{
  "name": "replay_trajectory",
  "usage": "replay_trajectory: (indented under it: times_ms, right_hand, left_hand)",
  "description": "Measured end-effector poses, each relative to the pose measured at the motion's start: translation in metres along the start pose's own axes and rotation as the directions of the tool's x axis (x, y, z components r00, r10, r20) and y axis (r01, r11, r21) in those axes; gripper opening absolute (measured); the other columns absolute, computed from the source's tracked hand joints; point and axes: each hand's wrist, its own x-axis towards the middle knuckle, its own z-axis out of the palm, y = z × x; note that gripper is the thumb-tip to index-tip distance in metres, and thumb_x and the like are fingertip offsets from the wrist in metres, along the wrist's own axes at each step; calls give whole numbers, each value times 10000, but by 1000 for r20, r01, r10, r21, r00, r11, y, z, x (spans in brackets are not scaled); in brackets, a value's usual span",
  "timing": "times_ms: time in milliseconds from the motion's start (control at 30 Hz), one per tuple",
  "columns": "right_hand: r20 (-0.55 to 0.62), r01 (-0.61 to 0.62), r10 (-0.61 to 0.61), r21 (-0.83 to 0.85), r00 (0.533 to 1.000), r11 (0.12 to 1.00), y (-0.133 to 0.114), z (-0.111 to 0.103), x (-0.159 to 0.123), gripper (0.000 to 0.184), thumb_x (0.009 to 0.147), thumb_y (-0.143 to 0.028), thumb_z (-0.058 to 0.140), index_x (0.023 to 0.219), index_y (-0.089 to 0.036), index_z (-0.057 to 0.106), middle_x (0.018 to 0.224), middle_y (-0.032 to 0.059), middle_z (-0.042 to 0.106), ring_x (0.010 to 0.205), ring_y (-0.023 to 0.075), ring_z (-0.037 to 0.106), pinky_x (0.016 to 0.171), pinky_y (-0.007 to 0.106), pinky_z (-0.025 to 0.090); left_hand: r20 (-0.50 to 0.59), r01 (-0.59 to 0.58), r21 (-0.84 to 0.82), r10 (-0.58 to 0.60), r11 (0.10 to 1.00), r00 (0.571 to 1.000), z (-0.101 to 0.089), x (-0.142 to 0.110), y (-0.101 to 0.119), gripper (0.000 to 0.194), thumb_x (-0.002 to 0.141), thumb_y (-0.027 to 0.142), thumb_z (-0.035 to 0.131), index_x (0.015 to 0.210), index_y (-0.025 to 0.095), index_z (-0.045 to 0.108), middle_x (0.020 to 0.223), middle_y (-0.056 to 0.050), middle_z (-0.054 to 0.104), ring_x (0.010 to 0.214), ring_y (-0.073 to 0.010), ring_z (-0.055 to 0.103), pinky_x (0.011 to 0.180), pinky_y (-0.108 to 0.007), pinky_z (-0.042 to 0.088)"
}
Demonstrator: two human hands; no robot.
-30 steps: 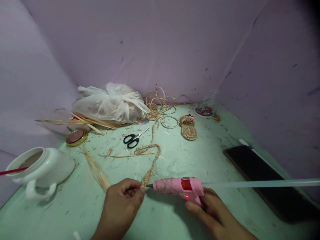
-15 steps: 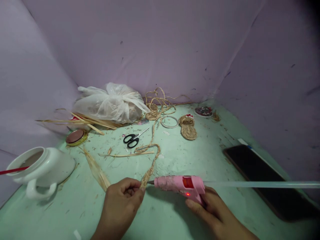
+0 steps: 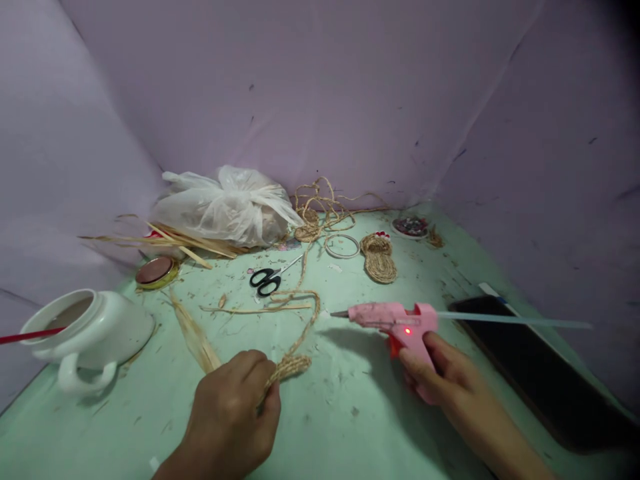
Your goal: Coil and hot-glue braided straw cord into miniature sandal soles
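Note:
My left hand (image 3: 233, 403) is closed around a flat piece of coiled braided straw cord (image 3: 294, 366), whose rounded end sticks out past the fingers. A loose braid runs from it back across the table to a tangled heap of cord (image 3: 325, 207). In my right hand (image 3: 445, 377) is a pink hot glue gun (image 3: 390, 315) with a lit red light. Its metal nozzle points left, apart from the coiled piece, and a clear glue stick (image 3: 515, 321) juts from its back. A small finished woven straw slipper (image 3: 379, 261) with red and white beads lies farther back.
Black-handled scissors (image 3: 269, 281), a pale ring (image 3: 343, 247) and straw strips (image 3: 195, 330) lie on the green table. A white pot (image 3: 123, 327) and a round tin (image 3: 156, 271) are at left, a plastic bag (image 3: 230, 210) behind. At right lie a dark phone (image 3: 530, 367) and a bead dish (image 3: 410, 227).
The glue gun has moved up and right, away from the straw piece. My left hand has turned over, and the straw piece now points to the right.

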Motion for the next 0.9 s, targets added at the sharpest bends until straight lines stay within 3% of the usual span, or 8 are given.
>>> replay_trajectory:
  times_ms: [100,267,333,400,500,600,733,900]
  right_hand:
    - [-12,-53,54,63,998,997,-4,3,14,309,763,-487,570,636,-212,508,500,-26,528,455,133,497,420,228,362]
    - [-24,-86,87,18,996,996,-9,9,27,290,772,-466,533,774,-182,588,658,37,648,584,180,589,492,257,425]
    - [-42,-42,38,-98,998,994,-13,8,25,329,746,-463,555,880,-173,635,857,95,702,753,246,638,587,317,487]
    - [-64,79,-109,-359,992,930,-17,9,18,354,732,-449,560,932,-178,673,1016,132,697,902,321,623,698,424,502]
    - [48,365,-430,-620,902,695,-26,21,7,307,805,-299,477,1002,-195,688,1086,130,685,975,336,599,797,511,471]
    - [329,679,-606,-496,724,542,-36,43,8,433,747,-81,449,1115,-209,636,1165,77,666,1110,277,551,992,515,358]
    - [581,792,-547,-356,603,496,-47,64,23,592,660,-24,474,1218,-206,552,1265,37,611,1292,252,395,1111,540,125]
    - [674,809,-487,-302,556,505,-53,67,35,502,703,24,455,1107,-241,587,1147,4,669,1342,232,329,1082,621,-2]
  left_hand:
    - [85,-139,94,131,986,988,-6,-3,-5,201,801,134,431,779,173,627,681,-37,603,588,-165,587,511,-263,460]
    - [266,-120,234,55,965,963,-19,-8,-12,216,780,109,406,713,208,586,667,-17,582,563,-183,585,459,-286,419]
    - [309,-117,248,36,962,950,-24,-9,-15,220,762,90,408,678,217,568,657,-11,577,554,-183,585,456,-288,414]
    - [330,-144,229,63,963,942,-27,-9,-16,214,751,81,415,676,217,563,661,-14,577,562,-184,587,466,-289,424]
    - [305,-179,201,113,963,946,-29,-6,-15,222,755,77,409,680,208,572,665,-26,581,571,-185,581,483,-293,437]
    - [270,-197,199,140,960,953,-32,-2,-13,228,783,100,409,698,202,595,677,-31,600,584,-187,584,503,-299,460]
    - [253,-196,174,149,965,956,-37,2,-11,226,812,131,411,759,217,613,713,-12,626,606,-178,590,526,-291,477]
    - [177,-208,155,180,966,968,-40,2,-14,223,831,135,411,782,220,611,735,-3,642,614,-167,593,540,-289,470]
